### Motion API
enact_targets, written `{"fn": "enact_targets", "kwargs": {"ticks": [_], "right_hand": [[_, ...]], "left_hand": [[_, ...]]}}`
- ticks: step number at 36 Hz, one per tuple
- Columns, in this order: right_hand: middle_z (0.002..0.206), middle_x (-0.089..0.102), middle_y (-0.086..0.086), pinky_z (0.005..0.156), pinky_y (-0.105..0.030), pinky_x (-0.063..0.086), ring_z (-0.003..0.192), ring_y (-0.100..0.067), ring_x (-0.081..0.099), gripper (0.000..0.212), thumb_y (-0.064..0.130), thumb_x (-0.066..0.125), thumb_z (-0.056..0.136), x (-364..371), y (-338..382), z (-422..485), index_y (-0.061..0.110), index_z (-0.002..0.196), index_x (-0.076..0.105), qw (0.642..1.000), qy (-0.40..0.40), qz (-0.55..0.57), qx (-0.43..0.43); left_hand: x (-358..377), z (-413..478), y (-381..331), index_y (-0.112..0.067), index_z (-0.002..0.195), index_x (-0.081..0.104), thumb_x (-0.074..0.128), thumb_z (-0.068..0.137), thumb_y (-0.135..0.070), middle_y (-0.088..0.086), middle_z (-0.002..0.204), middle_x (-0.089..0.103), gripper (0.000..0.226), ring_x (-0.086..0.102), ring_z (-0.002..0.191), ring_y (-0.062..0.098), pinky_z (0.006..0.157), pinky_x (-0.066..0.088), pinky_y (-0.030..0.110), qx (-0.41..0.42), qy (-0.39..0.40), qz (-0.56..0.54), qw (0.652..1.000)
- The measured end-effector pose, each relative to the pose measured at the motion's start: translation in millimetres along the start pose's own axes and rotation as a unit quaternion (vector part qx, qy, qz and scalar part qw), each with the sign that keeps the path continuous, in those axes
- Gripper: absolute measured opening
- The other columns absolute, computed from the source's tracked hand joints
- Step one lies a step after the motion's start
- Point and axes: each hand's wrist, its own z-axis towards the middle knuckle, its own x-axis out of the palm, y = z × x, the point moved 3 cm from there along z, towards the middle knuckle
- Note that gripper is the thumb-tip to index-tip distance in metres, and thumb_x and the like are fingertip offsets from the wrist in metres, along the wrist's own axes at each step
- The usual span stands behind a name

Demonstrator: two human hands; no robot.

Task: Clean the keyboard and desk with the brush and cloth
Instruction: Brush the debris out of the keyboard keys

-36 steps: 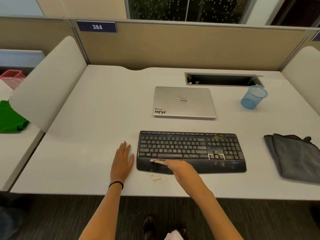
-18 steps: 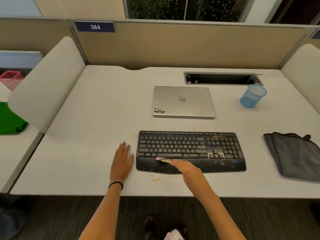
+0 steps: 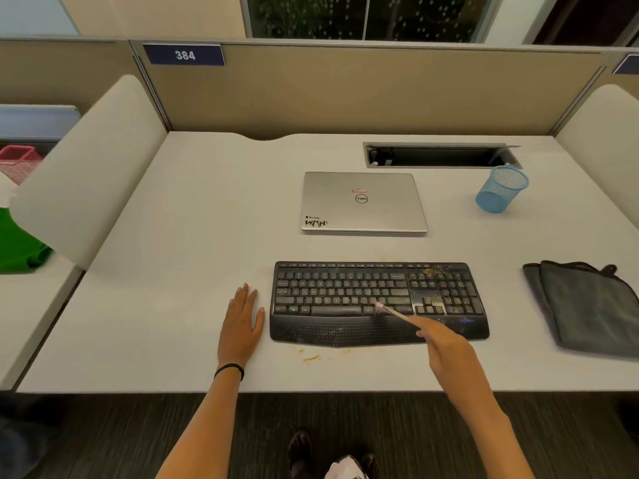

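In the upper left of the frame, a blue sign [image 3: 184,55] on the tan wall [image 3: 345,95] says "384" in white. In the middle, the silver laptop [image 3: 380,216] has a round logo [image 3: 361,199] that reads "DELL", seen upside down. A sticker [image 3: 315,223] in its lower left corner says "WMN" in black. The small red label [image 3: 359,190] above the logo is too blurry to read. The keyboard [image 3: 345,295] keys have white letters, too small to read.
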Motion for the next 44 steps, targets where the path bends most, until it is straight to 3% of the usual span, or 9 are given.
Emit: {"fn": "enact_targets", "kwargs": {"ticks": [2, 6, 10, 18, 21, 29, 37, 41, 44], "right_hand": [[0.104, 0.070, -0.009, 0.081, -0.037, 0.053, 0.091, -0.024, 0.069, 0.048, -0.014, 0.068, 0.071, 4.1, -1.1, -0.6, 0.006, 0.114, 0.064, 1.000, -0.004, -0.024, 0.002], [0.106, 0.070, -0.003, 0.084, -0.022, 0.048, 0.093, -0.018, 0.068, 0.053, -0.015, 0.067, 0.070, 18.4, 5.9, -1.7, 0.011, 0.115, 0.064, 0.999, 0.028, -0.034, -0.020], [0.110, 0.068, -0.001, 0.090, -0.019, 0.044, 0.098, -0.015, 0.066, 0.057, -0.015, 0.067, 0.069, 29.6, 17.6, 0.8, 0.013, 0.118, 0.062, 0.998, 0.047, -0.025, -0.038], [0.102, 0.071, 0.001, 0.077, -0.021, 0.052, 0.088, -0.012, 0.069, 0.070, -0.018, 0.074, 0.053, 45.0, 47.5, 1.1, 0.014, 0.115, 0.063, 0.989, 0.082, -0.022, -0.118], [0.109, 0.069, -0.001, 0.085, -0.021, 0.049, 0.097, -0.014, 0.067, 0.061, -0.015, 0.070, 0.064, 48.5, 52.6, -2.6, 0.014, 0.118, 0.062, 0.984, 0.105, -0.012, -0.140], [0.119, 0.063, -0.003, 0.097, -0.024, 0.042, 0.108, -0.017, 0.061, 0.050, -0.009, 0.056, 0.083, 25.8, 32.4, 32.3, 0.015, 0.126, 0.055, 0.997, 0.031, -0.011, -0.072], [0.133, 0.052, 0.003, 0.101, -0.026, 0.040, 0.121, -0.013, 0.050, 0.048, 0.004, 0.052, 0.091, 21.6, 31.5, 51.7, 0.027, 0.133, 0.046, 0.979, 0.169, -0.078, -0.087], [0.128, 0.055, -0.003, 0.094, -0.024, 0.034, 0.118, -0.020, 0.049, 0.036, 0.008, 0.040, 0.095, 5.3, 35.9, 53.1, 0.021, 0.125, 0.056, 0.962, 0.270, -0.008, -0.033], [0.137, 0.047, -0.005, 0.100, -0.027, 0.033, 0.118, -0.019, 0.048, 0.037, 0.011, 0.044, 0.095, 9.7, 36.6, 63.3, 0.015, 0.131, 0.048, 0.926, 0.358, -0.115, 0.031]], "left_hand": [[-0.3, 0.1, -0.3, -0.011, 0.148, 0.025, 0.044, 0.099, -0.025, 0.003, 0.157, 0.015, 0.054, 0.003, 0.140, 0.005, 0.116, 0.004, 0.027, 0.000, 0.001, -0.001, 1.000], [-0.9, -0.1, -1.2, -0.010, 0.147, 0.026, 0.044, 0.099, -0.025, 0.004, 0.157, 0.016, 0.054, 0.004, 0.140, 0.006, 0.116, 0.004, 0.028, 0.002, -0.003, -0.002, 1.000], [-0.9, -0.1, -1.2, -0.010, 0.147, 0.027, 0.045, 0.099, -0.024, 0.004, 0.156, 0.017, 0.054, 0.005, 0.140, 0.007, 0.116, 0.006, 0.029, 0.004, -0.005, 0.000, 1.000], [0.1, -0.3, -0.3, -0.010, 0.147, 0.027, 0.044, 0.099, -0.025, 0.003, 0.156, 0.017, 0.054, 0.007, 0.142, 0.009, 0.116, 0.007, 0.030, 0.003, -0.003, 0.003, 1.000], [0.3, 0.0, -0.3, -0.010, 0.147, 0.028, 0.044, 0.099, -0.025, 0.003, 0.157, 0.017, 0.054, 0.006, 0.141, 0.007, 0.117, 0.007, 0.029, 0.003, -0.002, 0.003, 1.000], [0.2, 0.1, -0.1, -0.009, 0.147, 0.028, 0.044, 0.099, -0.025, 0.004, 0.156, 0.017, 0.053, 0.006, 0.141, 0.008, 0.116, 0.006, 0.028, 0.004, -0.002, 0.008, 1.000], [-1.0, -0.8, -1.1, -0.009, 0.147, 0.025, 0.044, 0.099, -0.025, 0.005, 0.156, 0.016, 0.054, 0.004, 0.140, 0.007, 0.116, 0.006, 0.029, 0.008, -0.003, 0.002, 1.000], [-0.6, -0.3, -0.2, -0.010, 0.147, 0.026, 0.044, 0.099, -0.025, 0.004, 0.156, 0.015, 0.053, 0.003, 0.140, 0.007, 0.116, 0.005, 0.029, 0.009, -0.002, 0.002, 1.000], [-0.2, 0.1, 0.0, -0.010, 0.147, 0.026, 0.044, 0.099, -0.025, 0.004, 0.156, 0.016, 0.054, 0.004, 0.141, 0.007, 0.116, 0.005, 0.029, 0.009, -0.002, 0.001, 1.000]]}}
